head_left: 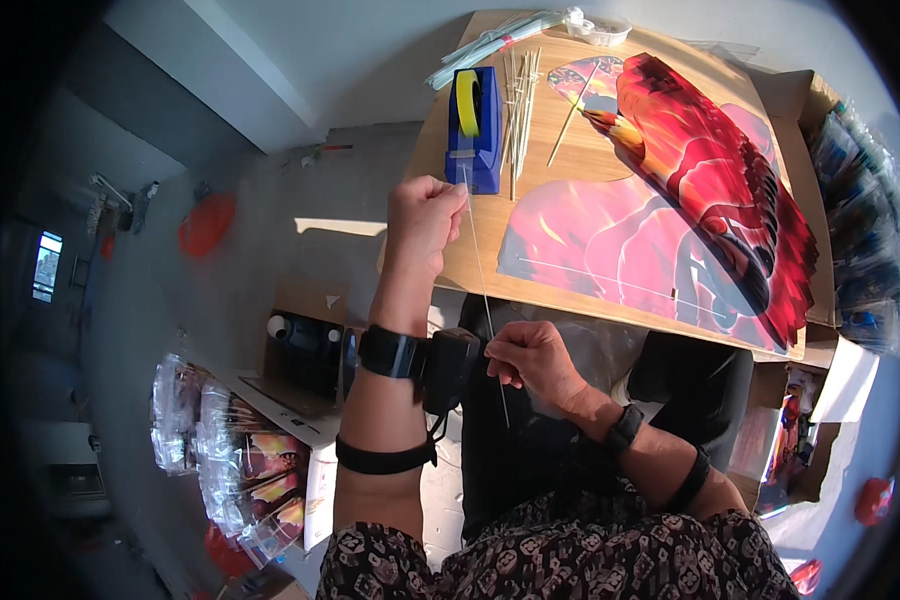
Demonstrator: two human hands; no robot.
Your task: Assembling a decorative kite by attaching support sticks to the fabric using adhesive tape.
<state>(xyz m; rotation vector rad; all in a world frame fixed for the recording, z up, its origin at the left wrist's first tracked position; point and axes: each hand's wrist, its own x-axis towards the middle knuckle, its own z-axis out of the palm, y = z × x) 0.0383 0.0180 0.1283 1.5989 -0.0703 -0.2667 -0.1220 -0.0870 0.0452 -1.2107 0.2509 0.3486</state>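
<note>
A thin white rod [480, 250] slants from the tape dispenser's front down past my right hand. Near its upper end, the fingers of my left hand [428, 222] are pinched together, just before the blue tape dispenser [486, 150] with its yellow-cored roll. A short pale strip, seemingly clear tape, shows at the dispenser's front edge; whether my left fingers also grip it I cannot tell. Lower down, in front of the table edge, my right hand [535, 365] pinches the rod, whose lower end hangs over my lap.
On the wooden table [445, 250] lie thin wooden sticks [520, 110], a pink printed sheet [600, 240] and a stack of red printed pieces [690, 160]. Clear strips [495, 45] and a white dish [598, 30] are behind. Bagged goods [855, 220] crowd the right; a carton [315, 350] stands lower left.
</note>
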